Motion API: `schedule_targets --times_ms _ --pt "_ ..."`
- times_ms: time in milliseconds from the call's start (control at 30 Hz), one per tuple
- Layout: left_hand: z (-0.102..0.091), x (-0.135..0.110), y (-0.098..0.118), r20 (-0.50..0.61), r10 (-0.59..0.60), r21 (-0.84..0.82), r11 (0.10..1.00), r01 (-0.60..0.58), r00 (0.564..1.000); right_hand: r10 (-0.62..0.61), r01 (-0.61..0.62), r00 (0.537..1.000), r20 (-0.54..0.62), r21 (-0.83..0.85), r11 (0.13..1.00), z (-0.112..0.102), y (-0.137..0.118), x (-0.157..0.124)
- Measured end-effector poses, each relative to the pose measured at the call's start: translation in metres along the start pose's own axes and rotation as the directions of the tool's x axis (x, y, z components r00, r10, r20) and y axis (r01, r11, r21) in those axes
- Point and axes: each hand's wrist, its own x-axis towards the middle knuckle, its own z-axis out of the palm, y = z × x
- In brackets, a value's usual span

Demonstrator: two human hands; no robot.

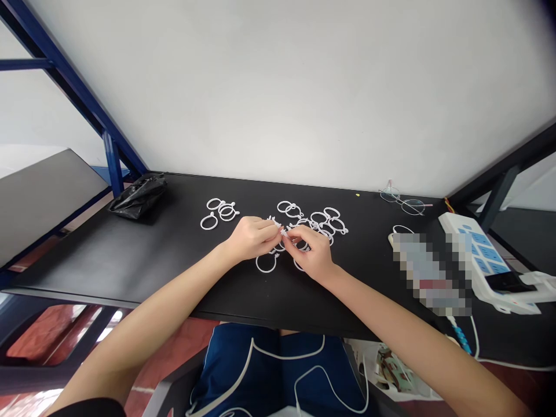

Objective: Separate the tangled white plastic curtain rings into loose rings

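Over the middle of the black table (130, 260), my left hand (252, 237) and my right hand (310, 252) meet fingertip to fingertip. Both are closed in a pinch on a small white plastic ring piece (282, 230) held between them. Just below the hands lies one white ring (266, 264). A heap of several white rings (324, 221) spreads behind the right hand. A smaller group of white rings (219, 213) lies to the back left of the left hand.
A crumpled black plastic bag (138, 197) sits at the table's back left. Spectacles (406, 202) lie at the back right. A white and blue power strip (486, 260) and a blurred-out object (430, 272) occupy the right side. Blue frame bars (110, 159) rise at left.
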Motion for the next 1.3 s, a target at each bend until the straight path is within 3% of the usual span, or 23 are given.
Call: schedule_targets --times_ms 533,633,800,933,1067,1167,1300 --pt "-0.0001 0.0000 0.0009 0.003 -0.011 -0.001 1.000 0.011 1.000 0.011 -0.011 1.000 0.007 -0.013 1.000 -0.0001 0.0017 -0.0009" --pt "-0.0018 -0.0010 0.0017 0.012 -0.090 -0.056 0.994 0.090 0.996 0.005 -0.005 1.000 -0.010 0.000 1.000 -0.0001 0.0021 -0.0009" --pt "-0.0050 -0.0032 0.0034 0.157 -0.203 -0.206 0.950 0.234 0.966 -0.031 0.031 0.999 -0.020 0.025 0.999 -0.0007 0.0032 -0.0005" --pt "-0.0033 -0.0037 0.0047 0.199 -0.238 -0.172 0.946 0.273 0.951 -0.069 0.071 0.997 -0.028 0.059 0.996 -0.0008 0.0048 -0.0009" --pt "-0.0031 -0.0027 0.0044 0.322 -0.312 -0.183 0.906 0.382 0.894 -0.049 0.048 0.999 0.013 0.090 0.995 0.0008 0.0063 -0.0014" --pt "-0.0046 -0.0013 0.0041 0.395 -0.308 -0.261 0.866 0.427 0.866 -0.060 0.058 0.998 0.020 0.083 0.995 0.0021 0.0059 -0.0014" --pt "-0.0070 0.0016 0.0045 0.420 -0.288 -0.283 0.859 0.426 0.860 -0.027 0.028 0.999 -0.018 0.075 0.997 0.0008 0.0015 -0.0016"
